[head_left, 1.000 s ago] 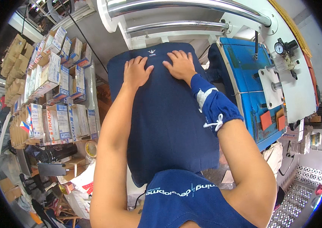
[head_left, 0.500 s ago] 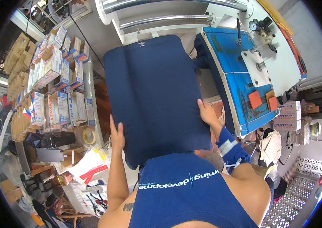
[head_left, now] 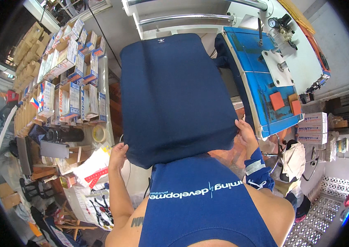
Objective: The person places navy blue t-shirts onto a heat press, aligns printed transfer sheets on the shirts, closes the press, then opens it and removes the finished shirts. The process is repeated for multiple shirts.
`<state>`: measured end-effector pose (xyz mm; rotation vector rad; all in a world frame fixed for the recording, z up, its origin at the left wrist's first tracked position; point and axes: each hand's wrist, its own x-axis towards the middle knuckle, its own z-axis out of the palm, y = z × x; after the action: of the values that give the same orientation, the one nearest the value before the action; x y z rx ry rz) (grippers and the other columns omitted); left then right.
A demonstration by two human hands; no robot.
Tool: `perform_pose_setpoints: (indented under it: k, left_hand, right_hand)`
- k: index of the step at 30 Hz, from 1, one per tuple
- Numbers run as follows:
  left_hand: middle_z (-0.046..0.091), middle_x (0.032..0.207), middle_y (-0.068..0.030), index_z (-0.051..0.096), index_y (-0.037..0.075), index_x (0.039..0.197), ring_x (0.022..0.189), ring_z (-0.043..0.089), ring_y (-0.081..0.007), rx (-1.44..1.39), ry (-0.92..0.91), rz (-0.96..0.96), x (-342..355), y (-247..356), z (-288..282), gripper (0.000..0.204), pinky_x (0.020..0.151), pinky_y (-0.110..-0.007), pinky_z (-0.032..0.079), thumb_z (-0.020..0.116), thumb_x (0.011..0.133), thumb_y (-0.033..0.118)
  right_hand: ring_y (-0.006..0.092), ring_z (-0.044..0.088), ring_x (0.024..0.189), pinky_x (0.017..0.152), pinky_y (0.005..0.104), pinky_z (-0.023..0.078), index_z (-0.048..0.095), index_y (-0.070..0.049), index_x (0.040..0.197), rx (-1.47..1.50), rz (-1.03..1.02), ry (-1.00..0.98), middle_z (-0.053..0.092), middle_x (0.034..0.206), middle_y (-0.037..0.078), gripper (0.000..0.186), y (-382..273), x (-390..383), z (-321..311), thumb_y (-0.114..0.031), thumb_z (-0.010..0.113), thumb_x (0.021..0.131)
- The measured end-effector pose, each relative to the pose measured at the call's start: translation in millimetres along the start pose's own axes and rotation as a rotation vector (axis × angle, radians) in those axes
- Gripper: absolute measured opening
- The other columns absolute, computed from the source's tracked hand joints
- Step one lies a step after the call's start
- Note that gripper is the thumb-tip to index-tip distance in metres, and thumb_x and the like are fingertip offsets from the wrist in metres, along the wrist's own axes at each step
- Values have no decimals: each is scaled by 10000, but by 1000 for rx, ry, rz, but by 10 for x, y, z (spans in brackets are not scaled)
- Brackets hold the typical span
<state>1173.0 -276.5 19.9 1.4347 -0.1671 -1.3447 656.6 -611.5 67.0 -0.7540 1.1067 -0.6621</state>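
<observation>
A dark navy shirt (head_left: 174,96) is drawn over a flat rectangular board, with a small white mark near its far edge. Its near part bulges in soft folds in front of my body. My left hand (head_left: 119,155) is closed at the near left edge, fingertips pinching the cloth. On the opposite side, my right hand (head_left: 246,133) pinches the right edge of the same shirt between thumb and fingers. What lies under the cloth is hidden.
A blue-topped press head (head_left: 244,53) with orange blocks and a white metal plate (head_left: 277,68) stands close on the right, beside a pressure gauge (head_left: 272,22). Chrome bars (head_left: 187,18) cross the far side. Open cartons (head_left: 69,99) and a tape roll (head_left: 99,133) crowd the left table.
Both hands have gone from lying open along the shirt's sides to pinching its edges. My right hand has shifted right and slightly nearer; the near cloth is now pulled wider.
</observation>
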Motion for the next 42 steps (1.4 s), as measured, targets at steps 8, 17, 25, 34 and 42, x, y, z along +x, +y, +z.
perform_pose_setpoints:
  k: [8, 17, 25, 34, 42]
  left_hand:
    - [743, 1020, -38, 705, 25, 1138, 909, 686, -138, -1, 126, 87, 102, -355, 5, 242, 803, -286, 535, 665, 1042, 243]
    - [710, 1246, -48, 632, 60, 1277, 1096, 678, -181, -96, -112, 121, -27, -286, -37, 317, 959, -377, 542, 603, 1069, 299]
    - [608, 1456, -137, 514, -20, 1450, 1342, 583, -262, -319, -130, 162, -34, -255, 22, 433, 1154, -440, 452, 493, 1118, 257]
    - [660, 1391, -99, 572, 22, 1391, 1279, 629, -236, -316, -125, 145, -9, -303, 37, 362, 1124, -421, 486, 535, 1102, 236]
    - [706, 1302, -91, 584, 26, 1406, 1159, 682, -213, 292, 13, 51, 290, -558, 239, 444, 1001, -373, 541, 521, 1105, 346]
  right_hand:
    - [185, 709, 942, 897, 370, 567, 690, -10, 1075, -2, -30, 52, 749, 1042, 89, 225, 275, -61, -25, -199, 568, 1091]
    - [189, 688, 1054, 948, 333, 544, 669, 14, 1239, -86, 42, 113, 731, 1151, 93, 260, 311, -38, -171, -171, 597, 1070]
    - [101, 630, 886, 855, 264, 480, 721, -14, 1127, -59, -22, 85, 735, 1008, 14, 204, 334, -15, -208, -180, 623, 1061]
    - [124, 645, 899, 871, 283, 505, 693, -28, 1110, -2, -17, 73, 730, 1009, 31, 165, 352, -1, -202, -155, 593, 1075]
    - [204, 691, 1044, 962, 367, 557, 658, -38, 1213, 91, 150, -6, 706, 1188, 93, 196, 467, 90, 29, -128, 538, 1087]
